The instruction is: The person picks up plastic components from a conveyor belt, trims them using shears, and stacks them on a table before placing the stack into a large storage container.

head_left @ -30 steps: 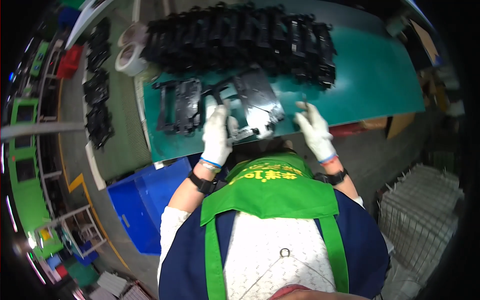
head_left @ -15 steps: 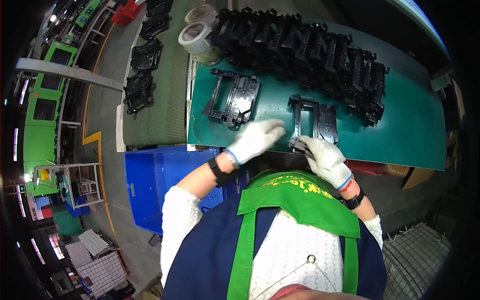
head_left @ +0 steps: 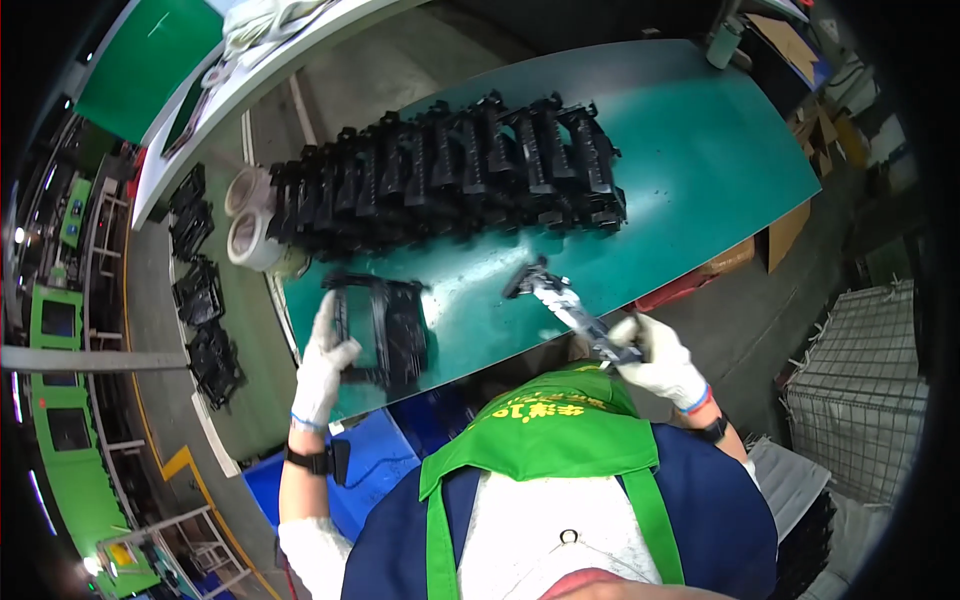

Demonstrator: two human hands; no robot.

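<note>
Both my hands wear white gloves. My right hand (head_left: 662, 368) grips the lower end of a black plastic frame (head_left: 575, 315), which is turned edge-on and tilted, its far end over the green table (head_left: 480, 285). Bright glare and motion smear hide part of its surface. At the table's left side lies a second black plastic frame (head_left: 403, 330) with a rectangular opening. My left hand (head_left: 320, 375) is at its left edge, fingers stretched out and thumb apart; whether it touches the frame is hard to make out.
A long row of upright black frames (head_left: 440, 165) spans the table's back. White rolls (head_left: 250, 238) stand at its left end. Several more black parts (head_left: 212, 365) lie on the conveyor (head_left: 255, 400) to the left. A blue bin (head_left: 375, 465) sits below the table's front edge.
My right hand has lifted its frame off the table and turned it edge-on. My left hand has moved left to the other frame's outer edge. The whole view has swung round.
</note>
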